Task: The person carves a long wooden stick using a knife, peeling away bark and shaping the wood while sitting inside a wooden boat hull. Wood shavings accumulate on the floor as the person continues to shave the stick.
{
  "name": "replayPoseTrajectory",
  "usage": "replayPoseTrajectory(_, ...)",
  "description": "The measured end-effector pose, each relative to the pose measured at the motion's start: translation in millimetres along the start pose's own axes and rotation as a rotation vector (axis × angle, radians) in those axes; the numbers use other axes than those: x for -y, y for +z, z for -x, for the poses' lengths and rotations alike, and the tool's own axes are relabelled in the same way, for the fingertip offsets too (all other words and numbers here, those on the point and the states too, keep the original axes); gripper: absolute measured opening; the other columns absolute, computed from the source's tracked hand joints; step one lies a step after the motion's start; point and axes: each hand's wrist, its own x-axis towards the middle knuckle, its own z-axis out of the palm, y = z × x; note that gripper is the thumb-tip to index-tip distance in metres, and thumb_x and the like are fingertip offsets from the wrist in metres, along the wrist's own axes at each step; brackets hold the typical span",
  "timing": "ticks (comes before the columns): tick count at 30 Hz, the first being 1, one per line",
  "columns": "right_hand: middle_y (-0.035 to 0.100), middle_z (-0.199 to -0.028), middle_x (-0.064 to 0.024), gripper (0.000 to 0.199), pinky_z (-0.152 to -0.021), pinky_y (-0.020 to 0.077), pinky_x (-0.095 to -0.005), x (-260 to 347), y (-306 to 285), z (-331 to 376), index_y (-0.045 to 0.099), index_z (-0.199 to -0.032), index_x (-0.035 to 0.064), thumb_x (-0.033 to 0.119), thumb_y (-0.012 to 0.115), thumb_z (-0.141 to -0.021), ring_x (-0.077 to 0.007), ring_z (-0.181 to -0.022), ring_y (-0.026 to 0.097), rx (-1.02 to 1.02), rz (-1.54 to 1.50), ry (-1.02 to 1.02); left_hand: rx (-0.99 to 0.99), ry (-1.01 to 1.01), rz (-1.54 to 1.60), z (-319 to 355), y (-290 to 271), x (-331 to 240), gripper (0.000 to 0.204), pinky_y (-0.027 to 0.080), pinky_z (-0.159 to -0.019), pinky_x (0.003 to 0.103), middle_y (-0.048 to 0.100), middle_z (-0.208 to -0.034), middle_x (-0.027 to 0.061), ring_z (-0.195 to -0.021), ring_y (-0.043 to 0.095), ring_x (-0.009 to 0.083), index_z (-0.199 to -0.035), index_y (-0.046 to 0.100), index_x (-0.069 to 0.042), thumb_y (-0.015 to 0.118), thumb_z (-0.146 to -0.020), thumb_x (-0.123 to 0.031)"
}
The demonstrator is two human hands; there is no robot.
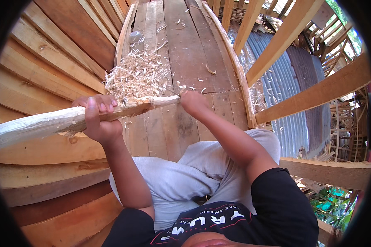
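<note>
A long, pale, peeled wooden pole (41,125) slants across from the left edge, its narrower end at the middle of the view. My left hand (101,123) is wrapped around it from below, thumb up on the near side and fingertips over the far side. At the narrow end, my right hand (193,103) is closed in a fist right against the tip. What sits inside that fist is hidden by the back of the hand; a thin dark sliver shows just beyond it. The pole's surface is rough, with a browner stretch between my two hands.
Curly wood shavings (138,72) lie heaped on the plank floor (189,53) beyond the pole. A clear round container (136,37) stands past them. Stacked boards (49,154) line the left side. Wooden railing posts (284,37) and corrugated metal sheets (276,78) are on the right.
</note>
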Motion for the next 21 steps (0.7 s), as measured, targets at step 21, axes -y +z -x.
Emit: replayPoseTrajectory(21, 0.066, -0.109, -0.0214, 0.035, -0.084, 0.0518, -0.0463, -15, 6, 15, 0.069, -0.103, 0.0001, 0.018, 0.041, -0.091, -0.0365, -0.101, 0.065, 0.016, 0.086, 0.138, 0.020, 0.020, -0.013, 8, -1, -6, 0.014, 0.044, -0.051, 0.033, 0.045, -0.059, 0.0028, -0.048, 0.043, 0.0128, -0.087, 0.044, -0.012, 0.054, -0.082, -0.005)
